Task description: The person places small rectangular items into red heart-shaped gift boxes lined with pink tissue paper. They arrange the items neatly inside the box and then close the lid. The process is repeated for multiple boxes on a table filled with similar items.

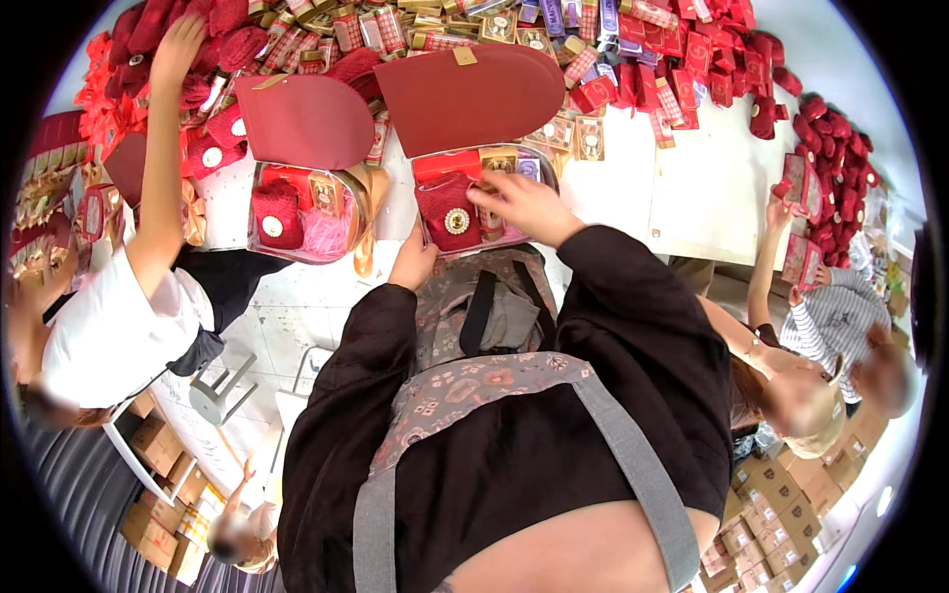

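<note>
An open red gift box (485,256) with a raised, round-topped lid (474,100) stands on the table edge before me. My left hand (417,259) grips its front left corner. Over the contents reaches my right hand (528,206), fingers apart, their tips by a rolled red towel (448,211) with a round jewelled ornament. Whether those fingertips press on anything is hard to see. Behind the towel lies a flat red carton (447,166). A gold carton (499,159) and a purple-and-white carton (528,169) fill the back right; a patterned tube (490,222) shows below my fingers.
Left of my box stands another open gift box (311,256) with a towel, cartons and pink shredded filler. Piled cartons and tubes (371,33) cover the table's back. A co-worker's arm (167,148) reaches into towels at left. More people sit at right; a grey stool (215,393) stands at left.
</note>
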A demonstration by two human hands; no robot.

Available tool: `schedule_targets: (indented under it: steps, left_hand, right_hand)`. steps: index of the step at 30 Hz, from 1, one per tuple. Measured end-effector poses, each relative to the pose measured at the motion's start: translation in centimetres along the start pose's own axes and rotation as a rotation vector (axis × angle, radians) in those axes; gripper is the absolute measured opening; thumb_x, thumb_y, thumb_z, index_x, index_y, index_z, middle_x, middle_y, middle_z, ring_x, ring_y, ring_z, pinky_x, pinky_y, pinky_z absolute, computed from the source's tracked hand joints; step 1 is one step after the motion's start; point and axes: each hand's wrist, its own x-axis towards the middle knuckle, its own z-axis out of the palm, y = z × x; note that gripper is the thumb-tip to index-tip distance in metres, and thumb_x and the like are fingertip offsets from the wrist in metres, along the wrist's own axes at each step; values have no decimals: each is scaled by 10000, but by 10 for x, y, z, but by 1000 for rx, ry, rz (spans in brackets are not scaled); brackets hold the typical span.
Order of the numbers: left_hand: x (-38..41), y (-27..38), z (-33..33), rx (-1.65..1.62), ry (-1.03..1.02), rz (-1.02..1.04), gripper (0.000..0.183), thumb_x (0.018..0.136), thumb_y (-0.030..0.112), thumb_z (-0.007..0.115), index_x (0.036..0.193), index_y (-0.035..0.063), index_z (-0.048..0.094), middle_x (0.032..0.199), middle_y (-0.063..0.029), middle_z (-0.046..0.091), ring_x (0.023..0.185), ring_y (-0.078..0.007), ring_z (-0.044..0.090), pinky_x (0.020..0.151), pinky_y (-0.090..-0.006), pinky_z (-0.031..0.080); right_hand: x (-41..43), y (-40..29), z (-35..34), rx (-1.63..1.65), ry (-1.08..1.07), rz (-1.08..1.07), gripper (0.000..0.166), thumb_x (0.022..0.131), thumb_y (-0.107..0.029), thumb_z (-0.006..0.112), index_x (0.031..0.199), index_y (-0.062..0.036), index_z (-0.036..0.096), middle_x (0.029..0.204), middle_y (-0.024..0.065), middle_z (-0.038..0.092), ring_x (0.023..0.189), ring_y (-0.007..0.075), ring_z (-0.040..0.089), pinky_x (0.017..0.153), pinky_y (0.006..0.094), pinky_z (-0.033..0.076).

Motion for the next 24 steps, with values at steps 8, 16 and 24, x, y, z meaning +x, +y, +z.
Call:
schedule_targets:
  steps: [8,16,24]
  left_hand:
    - [-54,96,58,354,-126,25,676,859,210,583,1424,-24,296,1214,-302,545,1129,-417,543,967,-429,425]
    - [-20,78,-80,1066,606,-300,608,836,474,627,1242,42,493,1109,-198,606,929,-360,625,754,-456,504]
    - [-16,122,54,1313,88,383,201,756,304,620,732,106,644,728,-79,626,637,-245,640,506,-411,495]
  right_hand:
    - [-155,13,3,302,229,1394,360,926,-302,500,1150,-55,634,885,205,670,797,322,654,738,401,498]
    - [-380,136,-72,47,452,1706,410,903,-328,507,990,49,644,868,240,668,827,392,642,738,429,475]
    - [-361,237,-98,-910,617,1353,322,797,-182,574,1056,-18,672,1059,189,657,965,361,627,842,468,487]
